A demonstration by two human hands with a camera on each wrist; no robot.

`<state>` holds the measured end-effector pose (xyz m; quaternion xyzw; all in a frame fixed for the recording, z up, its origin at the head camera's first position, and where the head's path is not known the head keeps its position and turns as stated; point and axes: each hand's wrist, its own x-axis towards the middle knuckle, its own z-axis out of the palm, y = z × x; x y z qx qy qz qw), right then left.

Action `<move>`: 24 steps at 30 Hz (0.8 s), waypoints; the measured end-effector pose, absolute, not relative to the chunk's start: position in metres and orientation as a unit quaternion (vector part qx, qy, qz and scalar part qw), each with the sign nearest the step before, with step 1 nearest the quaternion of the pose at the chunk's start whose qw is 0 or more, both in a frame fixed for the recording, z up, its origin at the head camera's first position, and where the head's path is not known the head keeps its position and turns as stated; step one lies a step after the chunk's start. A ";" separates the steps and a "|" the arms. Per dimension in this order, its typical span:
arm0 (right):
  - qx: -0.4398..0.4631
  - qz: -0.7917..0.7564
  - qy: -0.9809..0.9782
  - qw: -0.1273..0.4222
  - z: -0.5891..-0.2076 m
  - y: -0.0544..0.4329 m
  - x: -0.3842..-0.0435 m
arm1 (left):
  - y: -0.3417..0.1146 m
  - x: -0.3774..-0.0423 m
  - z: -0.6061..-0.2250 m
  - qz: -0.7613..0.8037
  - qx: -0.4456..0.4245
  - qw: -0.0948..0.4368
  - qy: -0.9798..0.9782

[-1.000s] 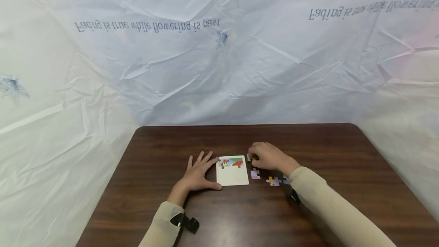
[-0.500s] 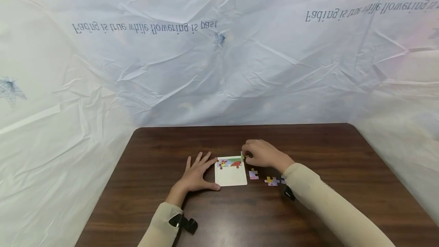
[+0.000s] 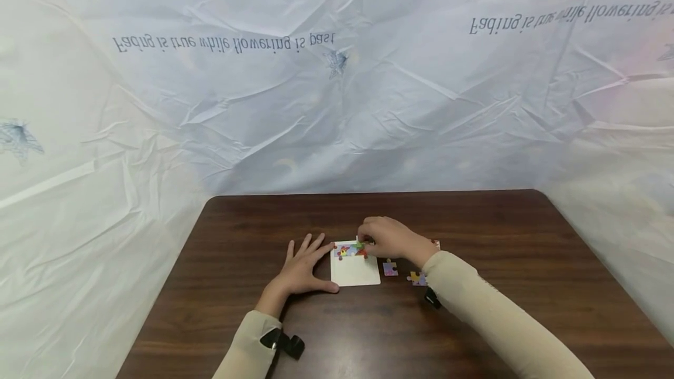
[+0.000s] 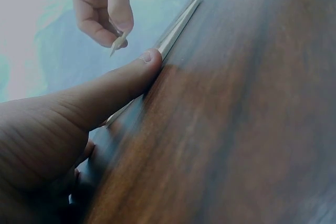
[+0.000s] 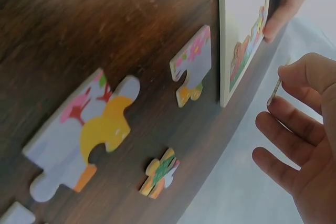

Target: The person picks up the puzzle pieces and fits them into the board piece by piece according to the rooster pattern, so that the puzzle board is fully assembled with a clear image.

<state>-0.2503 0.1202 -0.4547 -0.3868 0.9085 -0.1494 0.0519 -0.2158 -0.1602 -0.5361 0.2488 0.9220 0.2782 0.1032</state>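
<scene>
Just below the centre of the head view, we have a white puzzle tray lying on the dark wooden table, with a row of coloured pieces set along its upper edge. Our left hand lies to the left of it with fingers straight and spread; the index fingertip touches the tray at its upper left corner and the thumb touches it at the lower left corner. Our right hand is over the tray's upper right part, pinching a thin puzzle piece between thumb and fingers; at the right of the right wrist view we see that piece edge-on. At the upper left of the left wrist view, it shows apart from the tray's visible edge.

Across the right wrist view we have loose pieces on the table: a lilac piece with pink flowers just beside the tray, a yellow and lilac piece at the left, and a green and orange piece near the bottom centre. Above the table in the head view, we see pale cloth bearing flipped lettering.
</scene>
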 end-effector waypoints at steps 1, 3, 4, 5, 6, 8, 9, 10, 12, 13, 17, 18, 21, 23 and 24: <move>-0.385 -0.147 0.909 0.058 -0.455 0.119 -0.250 | -0.160 -0.216 -0.536 0.279 0.249 0.102 0.922; -0.384 -0.143 0.910 0.063 -0.455 0.115 -0.251 | -0.160 -0.215 -0.536 0.278 0.251 0.100 0.922; -0.383 -0.142 0.911 0.066 -0.456 0.114 -0.251 | -0.161 -0.215 -0.536 0.279 0.251 0.098 0.922; -0.382 -0.141 0.911 0.068 -0.456 0.112 -0.251 | -0.161 -0.215 -0.536 0.279 0.252 0.098 0.922; -0.383 -0.141 0.910 0.069 -0.456 0.111 -0.251 | -0.161 -0.214 -0.536 0.280 0.252 0.099 0.921; -0.385 -0.139 0.910 0.068 -0.456 0.108 -0.251 | -0.161 -0.214 -0.536 0.280 0.252 0.098 0.921; -0.386 -0.138 0.910 0.068 -0.455 0.107 -0.251 | -0.162 -0.214 -0.536 0.281 0.252 0.097 0.921; -0.388 -0.137 0.909 0.067 -0.455 0.106 -0.251 | -0.161 -0.213 -0.536 0.281 0.253 0.098 0.921; -0.391 -0.133 0.909 0.066 -0.456 0.104 -0.250 | -0.161 -0.213 -0.536 0.279 0.253 0.100 0.921; -0.392 -0.131 0.908 0.065 -0.456 0.103 -0.250 | -0.161 -0.212 -0.536 0.278 0.254 0.099 0.921; -0.399 -0.133 0.905 0.067 -0.460 0.099 -0.249 | -0.161 -0.212 -0.536 0.275 0.253 0.099 0.922; -0.401 -0.134 0.904 0.067 -0.460 0.098 -0.249 | -0.160 -0.212 -0.536 0.275 0.253 0.098 0.922; -0.404 -0.138 0.902 0.069 -0.461 0.095 -0.248 | -0.160 -0.212 -0.536 0.273 0.254 0.098 0.923; -0.406 -0.138 0.901 0.069 -0.462 0.094 -0.248 | -0.160 -0.213 -0.535 0.272 0.254 0.098 0.923; -0.406 -0.138 0.901 0.068 -0.462 0.093 -0.247 | -0.160 -0.213 -0.535 0.271 0.255 0.098 0.923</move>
